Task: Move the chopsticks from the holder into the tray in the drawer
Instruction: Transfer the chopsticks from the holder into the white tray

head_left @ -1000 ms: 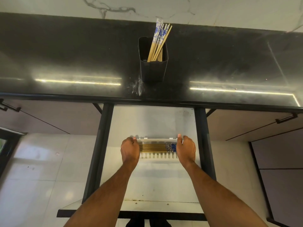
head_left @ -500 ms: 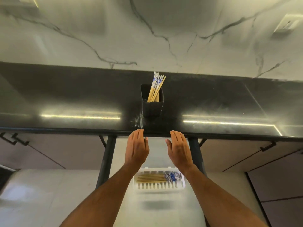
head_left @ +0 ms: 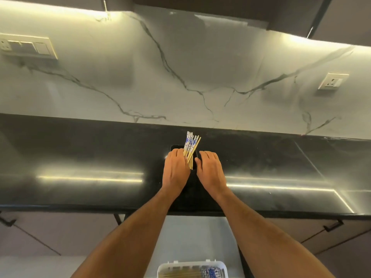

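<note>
Black holder (head_left: 175, 147) now flanked — left hand (head_left: 175, 171) touching chopsticks (head_left: 190, 146), right hand (head_left: 210, 171) open.

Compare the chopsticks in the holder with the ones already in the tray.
The chopsticks in the holder stand nearly upright, fanned and leaning, between both hands on the black counter. The chopsticks in the tray lie flat, side by side, down in the drawer. Both sets are bamboo-coloured with blue-and-white patterned ends.

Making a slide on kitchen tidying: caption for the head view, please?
Both hands, left hand and right hand, reach the chopsticks in the black holder; tray waits below.
</note>
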A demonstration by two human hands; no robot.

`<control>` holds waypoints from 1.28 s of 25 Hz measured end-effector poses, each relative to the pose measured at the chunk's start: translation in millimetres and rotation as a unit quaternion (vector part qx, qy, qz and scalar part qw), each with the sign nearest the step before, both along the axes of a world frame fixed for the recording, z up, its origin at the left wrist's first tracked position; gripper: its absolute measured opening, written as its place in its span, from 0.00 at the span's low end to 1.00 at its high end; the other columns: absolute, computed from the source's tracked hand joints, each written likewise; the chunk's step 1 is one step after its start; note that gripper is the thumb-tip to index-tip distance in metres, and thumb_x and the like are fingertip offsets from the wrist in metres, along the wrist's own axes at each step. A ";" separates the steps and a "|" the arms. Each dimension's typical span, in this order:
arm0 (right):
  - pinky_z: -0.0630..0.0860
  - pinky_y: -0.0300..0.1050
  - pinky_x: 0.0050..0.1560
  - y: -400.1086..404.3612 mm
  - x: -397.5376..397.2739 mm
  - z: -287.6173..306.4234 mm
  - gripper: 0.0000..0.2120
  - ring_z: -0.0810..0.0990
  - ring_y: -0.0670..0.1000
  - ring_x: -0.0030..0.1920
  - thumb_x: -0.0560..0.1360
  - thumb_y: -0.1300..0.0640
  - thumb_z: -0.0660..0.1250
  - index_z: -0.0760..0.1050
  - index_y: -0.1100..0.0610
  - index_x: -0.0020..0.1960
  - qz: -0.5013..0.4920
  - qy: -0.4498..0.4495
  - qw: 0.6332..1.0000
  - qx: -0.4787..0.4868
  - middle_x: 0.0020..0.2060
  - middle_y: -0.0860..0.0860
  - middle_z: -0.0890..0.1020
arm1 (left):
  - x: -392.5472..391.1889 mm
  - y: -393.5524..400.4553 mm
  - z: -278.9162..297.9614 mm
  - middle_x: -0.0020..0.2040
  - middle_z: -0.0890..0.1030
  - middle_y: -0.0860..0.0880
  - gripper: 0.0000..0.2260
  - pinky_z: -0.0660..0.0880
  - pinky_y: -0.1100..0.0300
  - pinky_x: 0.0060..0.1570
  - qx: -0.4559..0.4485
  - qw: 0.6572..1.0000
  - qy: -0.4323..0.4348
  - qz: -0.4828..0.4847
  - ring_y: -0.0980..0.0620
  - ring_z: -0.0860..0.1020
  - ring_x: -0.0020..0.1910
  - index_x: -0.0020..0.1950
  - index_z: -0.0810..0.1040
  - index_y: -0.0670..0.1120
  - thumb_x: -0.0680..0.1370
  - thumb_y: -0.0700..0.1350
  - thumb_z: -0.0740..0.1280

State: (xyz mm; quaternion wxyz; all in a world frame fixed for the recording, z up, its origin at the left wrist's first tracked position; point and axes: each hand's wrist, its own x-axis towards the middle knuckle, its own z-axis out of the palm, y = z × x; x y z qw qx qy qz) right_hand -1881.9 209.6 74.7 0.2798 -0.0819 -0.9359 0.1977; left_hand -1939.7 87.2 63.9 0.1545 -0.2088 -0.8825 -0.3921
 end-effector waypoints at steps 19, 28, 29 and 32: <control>0.73 0.38 0.44 12.7 -154.8 -11.9 0.08 0.81 0.50 0.47 0.78 0.61 0.71 0.80 0.62 0.56 -0.091 -0.039 0.977 -0.187 0.48 0.55 0.84 | -132.7 57.8 -31.4 0.45 0.84 0.50 0.03 0.82 0.57 0.43 0.070 0.988 -0.136 0.017 0.56 0.81 0.41 0.52 0.82 0.44 0.80 0.40 0.69; 0.65 0.27 0.34 11.0 -158.1 -5.3 0.12 0.82 0.48 0.47 0.76 0.60 0.75 0.80 0.59 0.58 -0.098 -0.066 0.961 -0.249 0.50 0.53 0.84 | -124.0 53.1 -31.0 0.46 0.84 0.51 0.07 0.82 0.62 0.46 0.161 0.975 -0.152 0.001 0.58 0.82 0.44 0.54 0.82 0.43 0.78 0.35 0.72; 0.67 0.27 0.35 11.3 -157.3 -4.2 0.12 0.83 0.48 0.46 0.75 0.60 0.76 0.80 0.58 0.57 -0.095 -0.059 0.957 -0.267 0.49 0.52 0.84 | -123.0 51.7 -29.9 0.45 0.84 0.52 0.07 0.82 0.63 0.45 0.170 0.973 -0.155 0.002 0.58 0.82 0.44 0.54 0.82 0.43 0.77 0.35 0.72; 0.76 0.33 0.40 11.6 -155.0 -2.0 0.14 0.85 0.48 0.46 0.72 0.60 0.78 0.81 0.58 0.56 -0.091 -0.048 0.946 -0.307 0.47 0.52 0.86 | -119.4 47.3 -26.2 0.43 0.83 0.53 0.08 0.81 0.68 0.42 0.196 0.969 -0.153 0.004 0.60 0.82 0.40 0.52 0.83 0.43 0.76 0.32 0.72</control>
